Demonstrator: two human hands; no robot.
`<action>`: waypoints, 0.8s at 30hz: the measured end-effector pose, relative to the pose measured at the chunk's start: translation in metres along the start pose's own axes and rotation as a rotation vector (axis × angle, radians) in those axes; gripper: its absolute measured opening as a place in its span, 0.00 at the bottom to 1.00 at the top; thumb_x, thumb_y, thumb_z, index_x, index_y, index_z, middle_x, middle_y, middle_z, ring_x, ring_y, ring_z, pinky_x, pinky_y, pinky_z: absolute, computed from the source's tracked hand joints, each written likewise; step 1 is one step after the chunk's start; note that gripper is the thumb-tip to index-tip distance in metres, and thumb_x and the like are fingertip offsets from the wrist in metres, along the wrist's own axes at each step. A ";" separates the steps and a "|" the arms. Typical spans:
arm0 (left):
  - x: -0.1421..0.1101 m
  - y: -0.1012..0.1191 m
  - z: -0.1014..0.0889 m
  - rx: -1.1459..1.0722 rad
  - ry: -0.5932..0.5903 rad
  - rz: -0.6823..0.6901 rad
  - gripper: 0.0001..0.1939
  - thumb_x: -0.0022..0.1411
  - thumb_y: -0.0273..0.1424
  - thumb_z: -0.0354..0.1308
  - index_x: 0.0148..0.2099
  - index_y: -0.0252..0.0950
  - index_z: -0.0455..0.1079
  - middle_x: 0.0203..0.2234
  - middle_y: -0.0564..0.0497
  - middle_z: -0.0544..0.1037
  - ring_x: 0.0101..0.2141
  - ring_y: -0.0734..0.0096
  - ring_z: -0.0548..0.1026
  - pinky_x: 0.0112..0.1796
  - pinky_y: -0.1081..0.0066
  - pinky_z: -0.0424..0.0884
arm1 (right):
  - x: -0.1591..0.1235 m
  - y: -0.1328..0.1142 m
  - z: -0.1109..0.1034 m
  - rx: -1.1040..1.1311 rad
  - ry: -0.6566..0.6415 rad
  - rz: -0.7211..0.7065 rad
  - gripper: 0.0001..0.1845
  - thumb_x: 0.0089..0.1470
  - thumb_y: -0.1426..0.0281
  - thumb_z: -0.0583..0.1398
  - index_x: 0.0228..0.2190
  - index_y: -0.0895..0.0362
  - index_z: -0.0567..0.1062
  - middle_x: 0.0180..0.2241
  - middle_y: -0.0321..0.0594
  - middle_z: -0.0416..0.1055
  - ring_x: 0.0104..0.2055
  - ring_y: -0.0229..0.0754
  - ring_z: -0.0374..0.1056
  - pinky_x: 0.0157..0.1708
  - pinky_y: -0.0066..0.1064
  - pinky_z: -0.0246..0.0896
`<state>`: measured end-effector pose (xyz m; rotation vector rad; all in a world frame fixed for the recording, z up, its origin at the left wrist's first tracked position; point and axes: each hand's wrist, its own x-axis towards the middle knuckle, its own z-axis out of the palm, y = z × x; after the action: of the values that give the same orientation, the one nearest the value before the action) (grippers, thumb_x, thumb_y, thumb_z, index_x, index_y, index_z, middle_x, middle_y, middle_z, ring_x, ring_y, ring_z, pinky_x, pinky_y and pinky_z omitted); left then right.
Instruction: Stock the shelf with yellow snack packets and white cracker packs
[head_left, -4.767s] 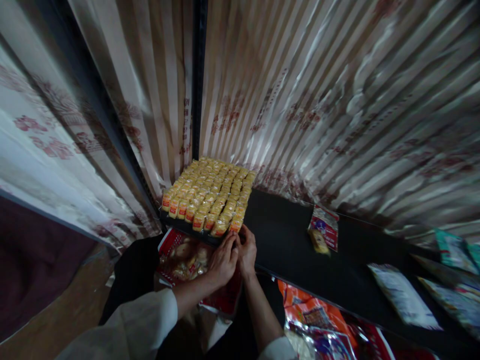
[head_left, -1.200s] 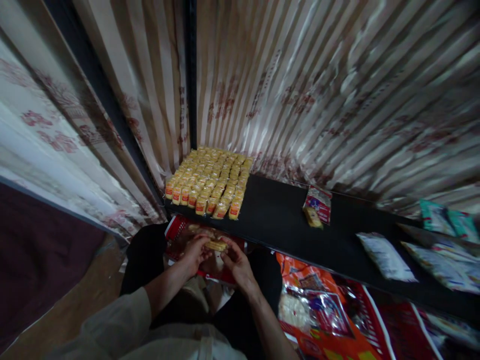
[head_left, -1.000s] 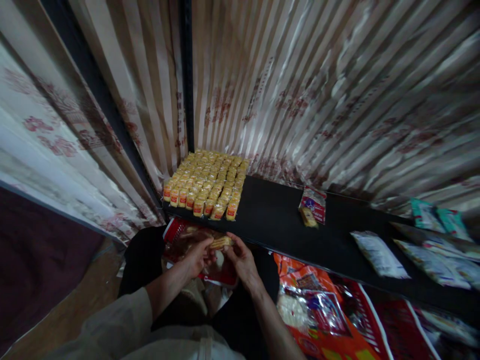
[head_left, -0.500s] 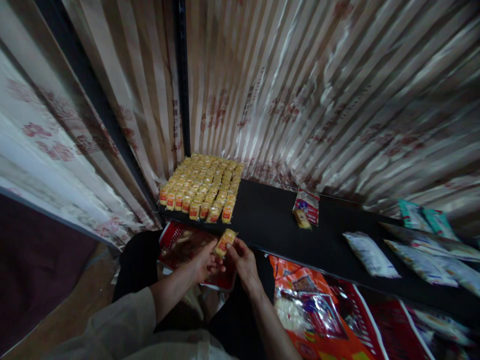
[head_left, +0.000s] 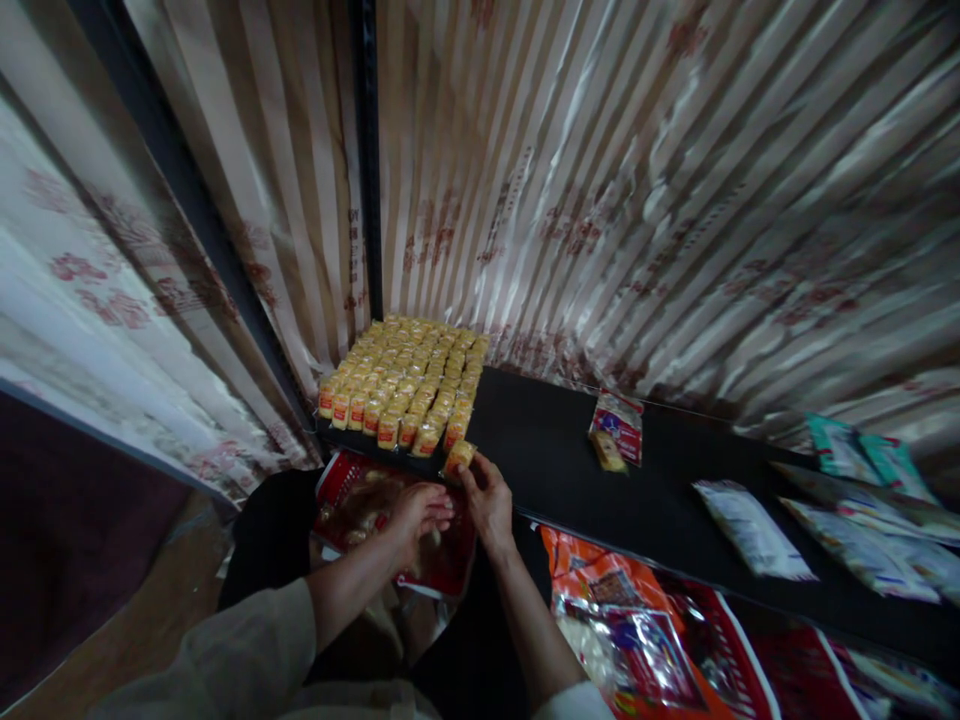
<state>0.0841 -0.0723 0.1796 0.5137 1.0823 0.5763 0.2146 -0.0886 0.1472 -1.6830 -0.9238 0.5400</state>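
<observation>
Between the thumb and fingers of my right hand (head_left: 489, 502) is a small wrapped yellow snack cake (head_left: 459, 459) with an orange-red label. It is held at the shelf's front edge, just in front of the nearest row of a block of similar wrapped cakes (head_left: 409, 375). The block stands in close rows on the left end of the black shelf (head_left: 540, 430). My left hand (head_left: 421, 515) holds nothing, its fingers stretched out over a red printed bag (head_left: 360, 500) on my lap.
A red packet (head_left: 621, 425) with a single yellow cake (head_left: 607, 452) lies mid-shelf. Farther right are white packets (head_left: 754, 530) and green packets (head_left: 836, 445). Orange bags (head_left: 600, 560) sit below the shelf. Striped plastic sheeting (head_left: 585, 200) and a dark post (head_left: 366, 150) rise behind.
My right hand has carried the cake up and forward to the shelf edge near the front row. My left hand has let go of the cake and drawn slightly back, over the bag.
</observation>
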 end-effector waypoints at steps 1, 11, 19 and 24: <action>0.001 0.002 0.000 0.002 0.012 0.015 0.06 0.58 0.25 0.52 0.36 0.31 0.70 0.28 0.46 0.77 0.25 0.72 0.76 0.27 0.74 0.70 | 0.003 -0.002 0.002 -0.017 -0.002 -0.015 0.23 0.48 0.58 0.59 0.42 0.59 0.76 0.40 0.47 0.74 0.38 0.44 0.69 0.42 0.35 0.63; 0.018 0.023 0.000 0.041 0.133 0.191 0.09 0.56 0.24 0.53 0.39 0.31 0.71 0.36 0.43 0.77 0.28 0.72 0.75 0.25 0.76 0.69 | 0.017 -0.002 0.016 -0.136 -0.020 -0.109 0.21 0.50 0.61 0.57 0.43 0.59 0.76 0.36 0.44 0.72 0.32 0.42 0.66 0.37 0.34 0.63; 0.045 0.019 -0.017 0.362 0.376 0.436 0.15 0.52 0.21 0.53 0.40 0.35 0.75 0.40 0.48 0.75 0.31 0.76 0.74 0.24 0.81 0.68 | 0.022 0.012 0.020 -0.200 -0.017 -0.141 0.21 0.51 0.62 0.55 0.45 0.58 0.73 0.38 0.45 0.70 0.32 0.41 0.67 0.37 0.35 0.65; 0.067 0.008 -0.026 0.502 0.347 0.530 0.16 0.49 0.17 0.53 0.37 0.35 0.76 0.39 0.49 0.77 0.36 0.73 0.75 0.38 0.76 0.72 | 0.020 0.020 0.024 -0.228 0.023 -0.121 0.25 0.52 0.60 0.54 0.50 0.58 0.68 0.42 0.47 0.69 0.32 0.41 0.68 0.34 0.35 0.66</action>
<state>0.0820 -0.0195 0.1301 1.1923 1.4395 0.8817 0.2148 -0.0609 0.1232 -1.8184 -1.0956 0.3437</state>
